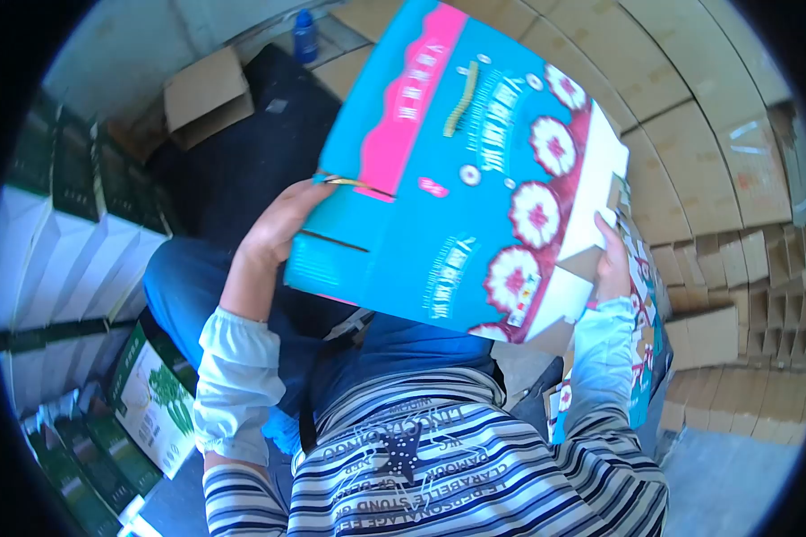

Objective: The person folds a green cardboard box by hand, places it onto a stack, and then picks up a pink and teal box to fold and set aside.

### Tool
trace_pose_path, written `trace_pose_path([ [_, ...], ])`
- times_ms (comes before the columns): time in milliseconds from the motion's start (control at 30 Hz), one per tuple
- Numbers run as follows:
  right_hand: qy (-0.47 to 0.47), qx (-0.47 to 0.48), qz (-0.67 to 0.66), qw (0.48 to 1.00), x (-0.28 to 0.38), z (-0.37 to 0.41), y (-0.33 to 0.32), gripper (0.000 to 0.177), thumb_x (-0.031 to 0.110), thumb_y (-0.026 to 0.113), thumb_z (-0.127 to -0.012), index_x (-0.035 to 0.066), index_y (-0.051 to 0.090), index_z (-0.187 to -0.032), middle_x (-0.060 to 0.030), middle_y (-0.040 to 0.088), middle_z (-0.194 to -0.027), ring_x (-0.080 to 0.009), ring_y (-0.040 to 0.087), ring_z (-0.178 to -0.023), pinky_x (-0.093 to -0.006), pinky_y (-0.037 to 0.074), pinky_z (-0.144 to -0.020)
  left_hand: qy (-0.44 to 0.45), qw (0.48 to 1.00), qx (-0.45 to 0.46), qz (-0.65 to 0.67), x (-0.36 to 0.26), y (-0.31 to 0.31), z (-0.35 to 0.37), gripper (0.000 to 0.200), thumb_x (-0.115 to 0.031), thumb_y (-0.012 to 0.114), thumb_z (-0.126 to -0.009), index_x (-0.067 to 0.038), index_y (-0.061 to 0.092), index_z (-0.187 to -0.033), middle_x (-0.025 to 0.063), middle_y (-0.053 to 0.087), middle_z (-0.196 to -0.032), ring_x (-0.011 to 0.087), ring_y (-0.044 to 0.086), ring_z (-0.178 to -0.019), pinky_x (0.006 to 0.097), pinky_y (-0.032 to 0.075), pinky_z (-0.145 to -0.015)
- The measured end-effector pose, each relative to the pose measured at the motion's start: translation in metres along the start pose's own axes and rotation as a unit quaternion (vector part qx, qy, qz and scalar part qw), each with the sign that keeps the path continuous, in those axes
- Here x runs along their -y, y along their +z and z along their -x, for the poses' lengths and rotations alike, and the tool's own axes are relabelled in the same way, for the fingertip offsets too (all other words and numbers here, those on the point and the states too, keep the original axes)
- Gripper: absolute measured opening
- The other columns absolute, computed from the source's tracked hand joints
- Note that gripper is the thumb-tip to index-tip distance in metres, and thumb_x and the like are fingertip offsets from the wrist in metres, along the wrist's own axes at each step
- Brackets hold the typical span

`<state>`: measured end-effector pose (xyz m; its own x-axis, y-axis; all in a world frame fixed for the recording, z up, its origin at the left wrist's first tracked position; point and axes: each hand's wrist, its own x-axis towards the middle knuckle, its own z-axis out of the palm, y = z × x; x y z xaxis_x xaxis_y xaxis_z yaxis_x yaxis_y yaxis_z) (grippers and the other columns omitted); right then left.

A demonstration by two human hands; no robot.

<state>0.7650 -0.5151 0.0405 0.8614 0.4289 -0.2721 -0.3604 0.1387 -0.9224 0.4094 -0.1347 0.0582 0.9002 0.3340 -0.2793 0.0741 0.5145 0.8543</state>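
Observation:
A flat-looking teal printed carton (pixel 403 233) with a pink wavy band and red-and-white round fruit pictures is held up, tilted, before me. My left hand (pixel 282 224) is closed on its left edge, near a dark slot; some fingers are hidden. My right hand (pixel 611 258) grips the carton's right side by the white flaps, thumb showing. A yellowish twisted cord (pixel 461 100) lies across the upper printed face. Beside my left hand, a thin golden strip (pixel 358 185) crosses the pink band; what it is I cannot make out.
Stacked brown cardboard (pixel 690 161) fills the right and back. Green-and-white boxes (pixel 63 242) stand in piles on the left. An open brown box (pixel 208 94) and a blue bottle (pixel 305 38) are at the back. More printed cartons (pixel 640 358) lie by my right arm.

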Motion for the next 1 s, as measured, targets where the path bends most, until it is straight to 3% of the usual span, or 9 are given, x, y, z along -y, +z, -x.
trace_pose_path([
  [33,-0.017,-0.007,0.002,1.000,0.008,0.005,0.014,0.042,0.012,0.067,-0.082,0.003,0.053,-0.120,-0.0091,0.062,-0.108,-0.0238,0.061,-0.097,-0.0372,0.050,-0.083,-0.022,0.991,-0.058,0.117,0.002,-0.004,-0.003,0.041,-0.029,0.052,-0.092,0.003,0.052,-0.118,0.0153,0.062,-0.104,0.0220,0.062,-0.093,0.0362,0.051,-0.083],
  [100,-0.015,0.034,0.008,0.999,0.021,0.004,0.028,0.042,0.012,0.067,-0.082,0.003,0.053,-0.121,-0.0087,0.062,-0.107,-0.0222,0.062,-0.095,-0.0352,0.050,-0.081,-0.018,0.972,0.061,0.226,-0.010,-0.006,0.000,0.047,-0.035,0.053,-0.090,0.003,0.051,-0.118,0.0173,0.061,-0.109,0.0248,0.060,-0.098,0.0378,0.048,-0.088],
  [233,-0.028,0.108,0.013,0.994,0.032,0.007,0.049,0.042,0.012,0.066,-0.083,0.002,0.052,-0.121,-0.0087,0.061,-0.108,-0.0203,0.061,-0.096,-0.0335,0.050,-0.081,-0.029,0.996,-0.042,0.080,-0.005,-0.027,-0.015,0.052,-0.035,0.061,-0.087,0.004,0.050,-0.119,0.0180,0.061,-0.109,0.0254,0.062,-0.094,0.0366,0.051,-0.085],
  [300,-0.043,0.130,0.039,0.990,0.035,0.018,0.057,0.044,0.019,0.062,-0.086,0.001,0.049,-0.124,-0.0094,0.059,-0.114,-0.0198,0.060,-0.099,-0.0320,0.049,-0.083,-0.041,0.996,-0.079,-0.024,0.000,-0.030,-0.020,0.054,-0.034,0.065,-0.085,0.004,0.050,-0.119,0.0180,0.062,-0.107,0.0251,0.064,-0.091,0.0361,0.053,-0.081],
  [367,-0.044,0.142,0.040,0.988,0.032,0.022,0.052,0.046,0.023,0.060,-0.088,0.001,0.047,-0.126,-0.0098,0.058,-0.117,-0.0194,0.059,-0.102,-0.0308,0.049,-0.085,-0.035,0.996,-0.081,-0.005,0.013,-0.042,-0.024,0.051,-0.030,0.068,-0.083,0.003,0.051,-0.118,0.0174,0.063,-0.104,0.0237,0.065,-0.088,0.0357,0.054,-0.077],
  [467,-0.007,0.154,-0.097,0.983,0.010,0.018,0.044,0.048,0.027,0.057,-0.089,0.000,0.046,-0.127,-0.0103,0.057,-0.119,-0.0188,0.058,-0.105,-0.0291,0.048,-0.086,-0.022,0.995,-0.092,-0.012,0.025,-0.047,-0.024,0.046,-0.028,0.066,-0.084,0.002,0.052,-0.116,0.0164,0.064,-0.104,0.0232,0.065,-0.089,0.0363,0.054,-0.078],
  [567,0.047,0.136,-0.053,0.988,-0.003,0.030,0.047,0.048,0.024,0.061,-0.087,0.000,0.047,-0.126,-0.0101,0.058,-0.118,-0.0175,0.058,-0.103,-0.0286,0.047,-0.086,0.013,0.995,-0.100,-0.011,0.032,-0.040,-0.018,0.044,-0.027,0.066,-0.085,0.001,0.053,-0.116,0.0150,0.064,-0.104,0.0224,0.065,-0.089,0.0361,0.054,-0.078],
  [600,0.014,0.109,0.047,0.993,-0.004,0.033,0.051,0.047,0.022,0.065,-0.084,0.001,0.050,-0.124,-0.0091,0.060,-0.114,-0.0164,0.060,-0.098,-0.0282,0.047,-0.085,0.017,0.994,-0.108,-0.014,0.033,-0.039,-0.017,0.041,-0.026,0.065,-0.086,0.000,0.054,-0.116,0.0135,0.064,-0.103,0.0215,0.064,-0.089,0.0354,0.054,-0.077],
  [1000,-0.075,0.136,0.229,0.961,0.011,0.043,0.065,0.045,0.020,0.067,-0.083,0.003,0.052,-0.121,-0.0067,0.061,-0.110,-0.0144,0.057,-0.100,-0.0281,0.044,-0.086,0.043,0.991,-0.121,-0.027,0.031,-0.034,-0.003,0.029,-0.021,0.061,-0.088,-0.001,0.059,-0.109,0.0096,0.065,-0.100,0.0178,0.064,-0.084,0.0314,0.053,-0.073],
])
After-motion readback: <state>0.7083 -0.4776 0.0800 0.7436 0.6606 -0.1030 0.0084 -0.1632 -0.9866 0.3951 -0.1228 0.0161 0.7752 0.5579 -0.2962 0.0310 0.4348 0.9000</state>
